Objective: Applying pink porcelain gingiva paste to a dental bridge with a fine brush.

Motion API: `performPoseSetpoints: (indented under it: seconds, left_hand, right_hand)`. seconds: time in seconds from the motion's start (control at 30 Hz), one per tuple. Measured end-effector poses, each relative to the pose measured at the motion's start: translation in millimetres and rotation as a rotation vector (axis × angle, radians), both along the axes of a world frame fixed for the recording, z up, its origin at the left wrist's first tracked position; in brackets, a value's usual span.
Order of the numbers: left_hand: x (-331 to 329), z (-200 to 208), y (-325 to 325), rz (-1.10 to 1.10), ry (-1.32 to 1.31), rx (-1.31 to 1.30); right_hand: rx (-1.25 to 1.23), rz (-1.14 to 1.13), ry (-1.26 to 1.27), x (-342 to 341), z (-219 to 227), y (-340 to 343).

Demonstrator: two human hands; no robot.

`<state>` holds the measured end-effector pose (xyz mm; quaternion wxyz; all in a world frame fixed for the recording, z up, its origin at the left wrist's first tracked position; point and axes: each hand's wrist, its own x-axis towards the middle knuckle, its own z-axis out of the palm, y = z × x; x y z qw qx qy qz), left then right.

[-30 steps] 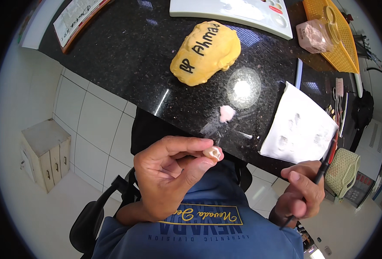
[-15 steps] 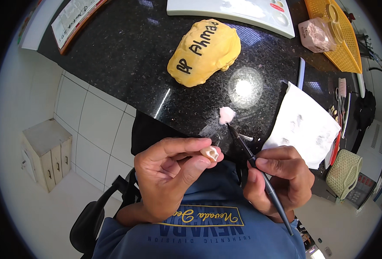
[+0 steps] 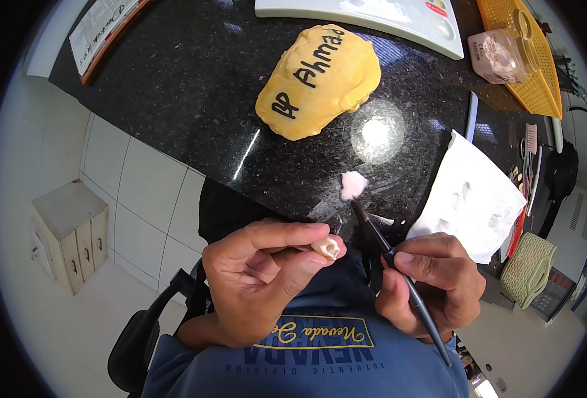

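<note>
Between the thumb and fingertips of my left hand sits a small tooth-shaped crown, pale with a white rim and a hollow facing up. My right hand grips a slim dark brush like a pen. Its fine tip touches the lower edge of a small pinkish-white dab of paste on the black speckled countertop. Whitish smears surround the dab. The crown is held just nearer to me than the paste, apart from the brush.
Beyond the paste lies a yellow lump with dark handwriting. A white tray stands at the back. To the right are a smudged white paper sheet, a pinkish clear jar, a yellow basket and a pink-bristled brush.
The view has shifted slightly, so the countertop things appear a little lower. The crown seems slightly turned in my left fingers. The brush tip stays at the paste.
</note>
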<state>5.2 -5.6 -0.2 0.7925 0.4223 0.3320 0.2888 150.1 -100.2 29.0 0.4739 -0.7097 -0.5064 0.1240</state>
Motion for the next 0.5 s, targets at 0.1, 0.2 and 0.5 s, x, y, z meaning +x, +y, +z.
performPoseSetpoints:
  seconds: [0.1, 0.2, 0.5]
  left_hand:
    - [0.2, 0.6, 0.1, -0.002, 0.0, 0.0]
    - [-0.8, 0.3, 0.4, -0.005, 0.005, 0.002]
    - [-0.2, 1.3, 2.7, -0.031, -0.034, 0.031]
  right_hand:
    - [0.019, -0.008, 0.0, 0.0, -0.4, -0.9]
    - [0.02, 0.024, 0.001, -1.1, -1.2, -1.4]
    - [0.054, 0.279, 0.242, 9.3, 8.9, -23.7]
